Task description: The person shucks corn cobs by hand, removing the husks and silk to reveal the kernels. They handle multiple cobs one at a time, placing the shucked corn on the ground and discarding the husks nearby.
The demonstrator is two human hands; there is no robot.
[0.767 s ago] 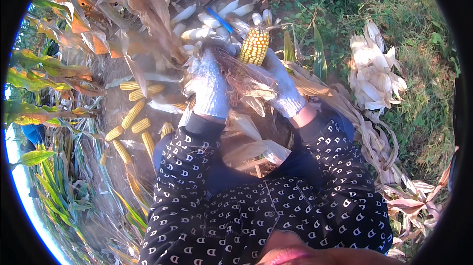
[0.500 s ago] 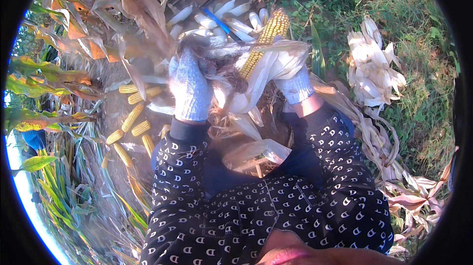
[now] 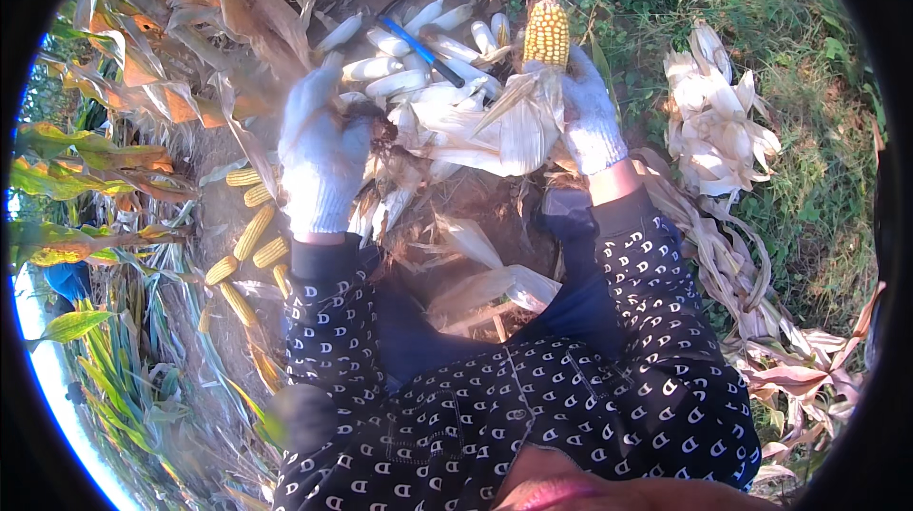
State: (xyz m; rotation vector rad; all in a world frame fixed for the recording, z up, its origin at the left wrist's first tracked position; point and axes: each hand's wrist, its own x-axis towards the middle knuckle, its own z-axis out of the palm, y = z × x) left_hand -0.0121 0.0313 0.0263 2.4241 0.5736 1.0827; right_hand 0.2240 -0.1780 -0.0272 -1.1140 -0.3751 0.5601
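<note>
My right hand (image 3: 592, 121), in a white knit glove, grips an ear of corn (image 3: 546, 34) standing upright. Its upper end shows bare yellow kernels, while pale husk (image 3: 525, 126) hangs folded down around the lower part. My left hand (image 3: 321, 150), gloved alike and blurred by motion, is closed at the left on husk with a tuft of brown corn silk (image 3: 369, 126) by its thumb side. Loose husk strips dangle below that hand. Its fingertips are partly smeared.
Behind the hands lie several pale ears (image 3: 399, 81) and a blue-handled tool (image 3: 418, 47) with a dark end. Several yellow cobs (image 3: 253, 231) lie on the soil to the left. Dry stalks (image 3: 257, 7) stand at the far left; a husk heap (image 3: 713, 121) sits on grass at right.
My hands have moved apart, the left one leftward with husk and silk, the right one slightly rightward. The ear has gone from tilted to upright, and its husk is pulled lower.
</note>
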